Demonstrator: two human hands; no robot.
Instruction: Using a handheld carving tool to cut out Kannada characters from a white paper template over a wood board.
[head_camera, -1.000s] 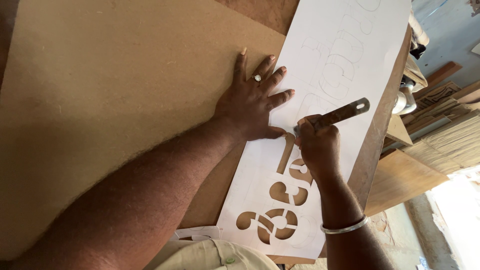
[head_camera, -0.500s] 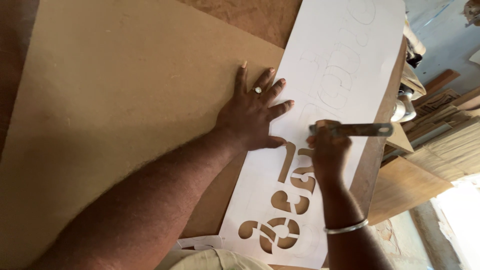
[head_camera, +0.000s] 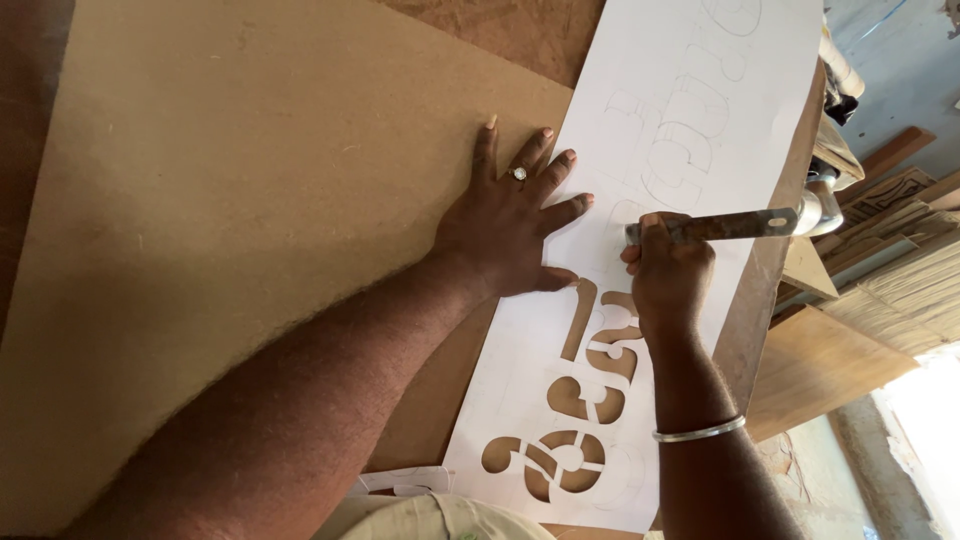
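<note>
Long white stencil sheet (head_camera: 690, 120) on brown board (head_camera: 250, 200) — cut-out shapes, pencilled outlines.

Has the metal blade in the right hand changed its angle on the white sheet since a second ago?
Yes. The metal blade in the right hand swung from tilted to nearly level, judged against the white sheet's edge.

I am in a wood workshop. My big brown board (head_camera: 230, 200) lies flat on the bench, a white paper sheet (head_camera: 700, 110) with cut-out shapes on it, and wood planks (head_camera: 900, 280) are stacked beside me
</note>
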